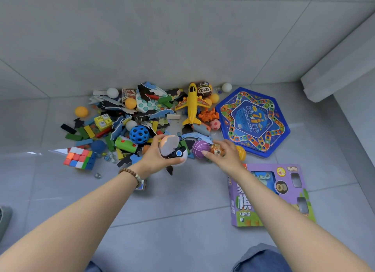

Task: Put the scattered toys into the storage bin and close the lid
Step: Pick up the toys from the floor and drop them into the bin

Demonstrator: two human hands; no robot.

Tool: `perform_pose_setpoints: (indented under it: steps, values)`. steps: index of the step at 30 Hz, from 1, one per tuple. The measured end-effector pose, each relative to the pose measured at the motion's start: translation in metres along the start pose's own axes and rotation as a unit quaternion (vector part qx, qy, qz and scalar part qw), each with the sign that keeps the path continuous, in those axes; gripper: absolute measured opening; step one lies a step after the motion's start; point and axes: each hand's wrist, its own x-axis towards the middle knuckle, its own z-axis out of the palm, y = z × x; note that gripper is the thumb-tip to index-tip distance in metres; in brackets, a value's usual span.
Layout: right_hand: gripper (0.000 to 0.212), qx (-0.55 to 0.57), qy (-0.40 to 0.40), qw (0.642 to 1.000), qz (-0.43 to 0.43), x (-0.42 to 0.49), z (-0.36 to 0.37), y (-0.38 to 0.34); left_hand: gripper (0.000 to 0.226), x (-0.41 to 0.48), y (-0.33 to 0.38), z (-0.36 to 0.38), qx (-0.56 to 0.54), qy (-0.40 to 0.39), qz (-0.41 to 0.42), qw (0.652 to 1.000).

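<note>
The left hand (156, 156) has its fingers clamped on a round white-and-grey toy ball (172, 150) above the grey tiled floor (182, 200). At three o'clock of it, the right hand (225, 154) closes on a small orange plastic figure (217, 150), seemingly gripped, beside a purple rubber ball (199, 148) at the toy pile's six o'clock edge.

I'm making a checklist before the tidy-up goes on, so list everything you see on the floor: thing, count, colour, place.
toy plane: 1, yellow, back of the pile
hexagonal game board: 1, blue, right of the pile
game box: 1, purple, front right, partly under the right forearm
puzzle cube: 1, multicoloured, front left
holed ball: 1, blue, middle of the pile
small balls: several, orange and white, scattered
blocks and foam pieces: many, mixed colours, left half
purple ball: 1, at the right fingertips
round toy: 1, white and dark, in the left hand
storage bin: not in view
left hand: grips the round toy
right hand: on a small orange toy
</note>
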Motion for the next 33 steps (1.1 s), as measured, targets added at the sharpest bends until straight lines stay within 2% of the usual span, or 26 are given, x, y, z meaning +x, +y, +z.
perform_pose_setpoints:
  steps: [7, 11, 15, 17, 22, 25, 26, 28, 33]
  values:
    - [0.072, -0.146, -0.011, 0.989, 0.035, 0.031, 0.023, -0.002, 0.095, 0.019, -0.017, -0.005, 0.007, 0.008, -0.007, 1.000]
    - [0.076, -0.169, -0.010, 0.984, 0.047, 0.035, 0.028, -0.006, 0.098, 0.019, -0.018, -0.005, -0.005, 0.012, -0.005, 1.000]
    - [0.074, -0.169, -0.012, 0.985, 0.036, 0.037, 0.027, -0.007, 0.087, 0.020, -0.017, -0.008, -0.015, 0.017, 0.001, 1.000]
    - [0.073, -0.145, 0.001, 0.989, 0.038, 0.034, 0.025, -0.007, 0.085, 0.019, -0.015, -0.010, -0.024, 0.021, 0.002, 0.999]
    - [0.073, 0.017, 0.006, 1.000, 0.017, 0.027, 0.009, -0.037, 0.085, 0.002, 0.007, -0.026, -0.057, 0.021, 0.007, 0.998]
    - [0.025, 0.106, -0.037, 0.993, -0.026, 0.005, -0.015, -0.093, 0.081, -0.020, 0.039, -0.050, -0.076, 0.046, 0.030, 0.996]
    - [0.017, 0.131, -0.055, 0.989, -0.037, -0.004, -0.022, -0.113, 0.082, -0.031, 0.051, -0.063, -0.077, 0.056, 0.043, 0.995]
    - [0.019, 0.163, -0.087, 0.981, -0.054, -0.025, -0.030, -0.153, 0.085, -0.057, 0.076, -0.093, -0.075, 0.062, 0.067, 0.993]
    - [0.050, 0.207, -0.162, 0.961, -0.090, -0.097, -0.023, -0.266, 0.076, -0.152, 0.124, -0.191, -0.099, 0.099, 0.122, 0.983]
